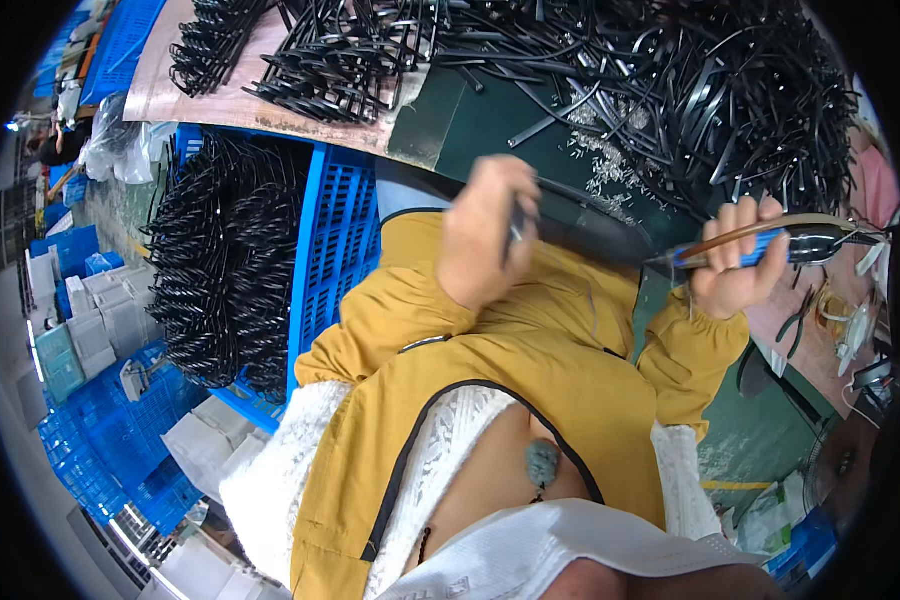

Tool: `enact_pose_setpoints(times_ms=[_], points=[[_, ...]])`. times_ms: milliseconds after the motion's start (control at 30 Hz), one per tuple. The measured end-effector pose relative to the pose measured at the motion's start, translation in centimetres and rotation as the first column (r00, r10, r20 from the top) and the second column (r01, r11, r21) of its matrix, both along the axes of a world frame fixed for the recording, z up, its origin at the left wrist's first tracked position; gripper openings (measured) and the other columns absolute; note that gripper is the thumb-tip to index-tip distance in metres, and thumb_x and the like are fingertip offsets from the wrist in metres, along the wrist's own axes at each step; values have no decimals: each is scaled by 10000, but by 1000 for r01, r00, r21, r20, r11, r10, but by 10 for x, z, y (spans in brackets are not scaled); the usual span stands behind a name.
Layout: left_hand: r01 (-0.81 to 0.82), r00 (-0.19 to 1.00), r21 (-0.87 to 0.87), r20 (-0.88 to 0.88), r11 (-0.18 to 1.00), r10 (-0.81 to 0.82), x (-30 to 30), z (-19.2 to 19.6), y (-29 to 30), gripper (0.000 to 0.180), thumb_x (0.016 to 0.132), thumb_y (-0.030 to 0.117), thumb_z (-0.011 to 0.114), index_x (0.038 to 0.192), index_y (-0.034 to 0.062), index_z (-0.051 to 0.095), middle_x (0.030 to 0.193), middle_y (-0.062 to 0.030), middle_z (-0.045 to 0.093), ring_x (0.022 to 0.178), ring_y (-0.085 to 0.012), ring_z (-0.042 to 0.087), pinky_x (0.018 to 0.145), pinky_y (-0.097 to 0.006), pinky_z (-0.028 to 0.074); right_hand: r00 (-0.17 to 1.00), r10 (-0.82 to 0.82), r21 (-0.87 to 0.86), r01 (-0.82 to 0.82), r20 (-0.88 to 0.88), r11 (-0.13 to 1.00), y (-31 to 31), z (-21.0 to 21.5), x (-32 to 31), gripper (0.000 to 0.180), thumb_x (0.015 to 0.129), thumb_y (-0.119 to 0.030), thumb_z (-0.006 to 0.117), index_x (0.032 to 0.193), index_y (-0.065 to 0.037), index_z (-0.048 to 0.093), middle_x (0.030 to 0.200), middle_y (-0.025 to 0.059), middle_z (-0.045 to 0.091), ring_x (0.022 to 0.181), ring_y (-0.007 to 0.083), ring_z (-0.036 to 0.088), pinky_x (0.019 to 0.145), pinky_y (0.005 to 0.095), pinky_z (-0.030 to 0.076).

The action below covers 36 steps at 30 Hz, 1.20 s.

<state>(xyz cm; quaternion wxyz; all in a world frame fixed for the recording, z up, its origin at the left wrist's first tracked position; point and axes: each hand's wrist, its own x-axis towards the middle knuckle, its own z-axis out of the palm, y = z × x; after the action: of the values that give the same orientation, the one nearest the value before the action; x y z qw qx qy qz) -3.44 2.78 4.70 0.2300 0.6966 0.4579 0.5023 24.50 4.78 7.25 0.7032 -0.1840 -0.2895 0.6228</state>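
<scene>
I see left hand (482, 232) pinching thin black strip (580, 200) above crate (335, 240); right hand (735, 262) fisted round blue-handled tool (770, 245), right of crate.

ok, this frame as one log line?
left hand: grips black strip | right hand: holds blue-handled tool | bench: black strip pile | blue crate: stacked strips
</scene>
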Motion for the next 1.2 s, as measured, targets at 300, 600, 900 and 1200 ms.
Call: enact_pose_setpoints(times_ms=[300, 600, 900, 1200], points=[[-318, 850, -639, 135, 700, 509, -64, 39, 43, 690, 1005, 337, 688, 1475, -40, 352, 1150, -185, 617, 825, -185, 689, 659, -298, 562, 925, -353, -9, 358, 141, 934, 31, -50, 46, 102, 1020, -200, 609, 1051, -106, 585, 773, -7, 478, 604, 86, 441, 498, 220, 341], [-455, 530, 301, -666, 838, 526, -186, -16, 151, 390, 1047, 342, 509, 994, 54, 766, 998, -121, 752, 1036, -301, 680, 1104, -516, 397, 936, -323, -42, 331, 139, 943, 32, -46, 44, 111, 1006, -184, 619, 1098, -129, 593, 791, -4, 495, 592, 90, 466, 482, 223, 357], [-155, 867, 477, -354, 865, 351, -105, 33, 104, 406, 970, 304, 609, 1329, 118, 653, 1364, -135, 619, 1318, -352, 532, 1148, -564, 310, 769, -425, 71, 448, 478, 891, 28, -52, 62, 627, 1096, -553, 380, 1338, 4, 536, 1118, 120, 642, 966, 244, 620, 860, 369, 515], [-29, 621, -105, -781, 994, -64, -66, 27, 104, 427, 931, 349, 635, 1286, 113, 677, 1391, -141, 590, 1386, -357, 465, 1190, -570, 225, -619, -555, 794, 195, 555, 576, 71, -69, 126, 336, 816, -98, 728, 1147, -61, 682, 1111, 153, 635, 1036, 375, 635, 935, 467, 505]])
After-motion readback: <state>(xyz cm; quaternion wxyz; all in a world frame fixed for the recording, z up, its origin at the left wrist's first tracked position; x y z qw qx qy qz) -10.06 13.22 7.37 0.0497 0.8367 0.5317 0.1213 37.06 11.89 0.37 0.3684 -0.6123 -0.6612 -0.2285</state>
